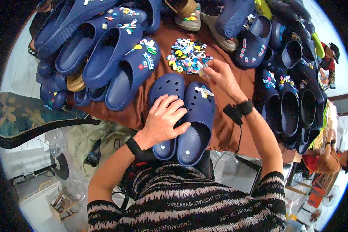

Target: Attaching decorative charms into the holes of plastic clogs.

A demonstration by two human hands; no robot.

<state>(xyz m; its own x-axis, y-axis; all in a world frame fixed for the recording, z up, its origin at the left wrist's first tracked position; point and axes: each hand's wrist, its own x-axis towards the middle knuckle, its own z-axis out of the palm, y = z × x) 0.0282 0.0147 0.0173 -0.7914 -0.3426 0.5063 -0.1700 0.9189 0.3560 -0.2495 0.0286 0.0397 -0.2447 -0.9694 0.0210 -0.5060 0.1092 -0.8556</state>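
A pair of dark blue clogs lies in front of me, toes pointing away: the left clog (166,86) and the right clog (200,104). A white and yellow charm (204,91) sits on the right clog's toe; no charm shows on the uncovered part of the left one. My left hand (164,118) lies across the left clog, its fingers laid over the upper and the thumb reaching toward the right clog. Beyond the toes is a pile of small colourful shoe charms (187,56). At its right edge my right hand (220,77) pinches a small pale charm between thumb and fingertips.
Blue clogs with charms (133,73) stand crowded at the left; more clogs (290,100) line the right. A brown cloth (228,131) covers the table. A cable hangs from my right wrist strap (237,110). Other people (334,162) are at the far right.
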